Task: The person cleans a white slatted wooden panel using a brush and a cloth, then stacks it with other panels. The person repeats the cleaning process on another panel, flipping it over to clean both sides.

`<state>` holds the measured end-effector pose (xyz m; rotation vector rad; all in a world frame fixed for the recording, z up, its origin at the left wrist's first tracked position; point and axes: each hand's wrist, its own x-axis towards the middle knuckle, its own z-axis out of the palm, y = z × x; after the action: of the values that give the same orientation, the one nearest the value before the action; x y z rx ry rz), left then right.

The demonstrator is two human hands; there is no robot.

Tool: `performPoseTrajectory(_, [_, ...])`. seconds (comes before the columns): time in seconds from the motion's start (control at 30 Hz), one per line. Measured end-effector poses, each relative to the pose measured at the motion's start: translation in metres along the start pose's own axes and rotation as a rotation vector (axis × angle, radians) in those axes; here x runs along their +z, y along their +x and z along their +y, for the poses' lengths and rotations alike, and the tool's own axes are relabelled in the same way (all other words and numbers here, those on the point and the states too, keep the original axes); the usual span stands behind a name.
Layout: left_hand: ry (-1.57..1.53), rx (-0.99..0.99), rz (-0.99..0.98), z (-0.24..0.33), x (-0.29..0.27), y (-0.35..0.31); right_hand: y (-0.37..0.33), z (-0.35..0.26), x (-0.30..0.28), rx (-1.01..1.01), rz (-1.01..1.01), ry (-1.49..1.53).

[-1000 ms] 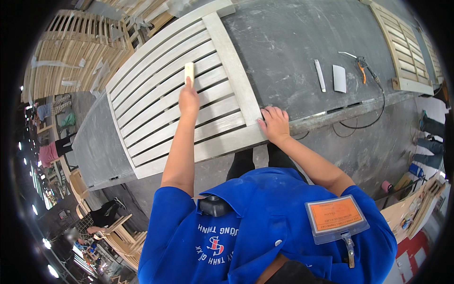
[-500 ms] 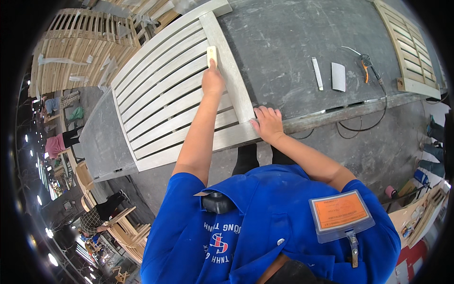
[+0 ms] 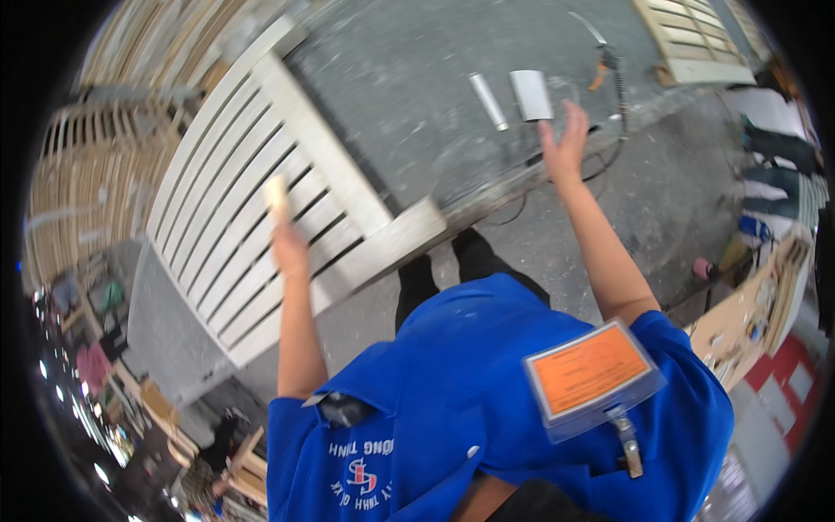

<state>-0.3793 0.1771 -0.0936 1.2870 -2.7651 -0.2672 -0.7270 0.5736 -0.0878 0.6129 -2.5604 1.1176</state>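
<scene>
My left hand (image 3: 291, 250) is closed round a small pale-yellow block (image 3: 277, 197), blurred by motion, over the slats of a whitish wooden slatted panel (image 3: 326, 143). This panel lies on the grey work table (image 3: 391, 96), its thick end rail towards my body. Out to the right, my right hand (image 3: 566, 148) holds nothing, its fingers spread at the table's near edge. Its fingertips are just below a curved white-grey sheet (image 3: 531, 96); whether they touch it I cannot tell. Left of the sheet lies a narrow white strip (image 3: 488, 102).
An air blow gun with an orange lever (image 3: 597, 75) lies right of the sheet, its coiled black hose (image 3: 620, 96) running over the table edge. Another slatted panel (image 3: 709, 71) rests at the far right. Stacked slatted wooden pieces (image 3: 104, 174) stand left. People's legs (image 3: 774, 187) show at right.
My right hand has left the panel's near corner and moved right to the white-grey sheet, fingers spreading. My left hand with the block has moved left across the slats. The view has shifted too.
</scene>
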Motion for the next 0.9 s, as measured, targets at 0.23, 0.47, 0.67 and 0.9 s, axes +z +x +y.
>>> performPoseTrajectory(0.23, [-0.432, 0.201, 0.076, 0.061, -0.017, 0.007, 0.057, 0.171, -0.065, 0.763, 0.026, -0.459])
performPoseTrajectory(0.47, [-0.659, 0.124, -0.238, 0.240, 0.033, 0.035, 0.038, 0.190, -0.047, 0.747, -0.074, -0.410])
performPoseTrajectory(0.67, [-0.887, 0.168, -0.245, 0.325, 0.066, 0.053, 0.040, 0.190, -0.044, 0.508, -0.012, -0.431])
performPoseTrajectory(0.9, [-0.346, 0.503, -0.139, 0.251, 0.023, -0.008, 0.078, 0.198, -0.039, 0.394, -0.185, -0.388])
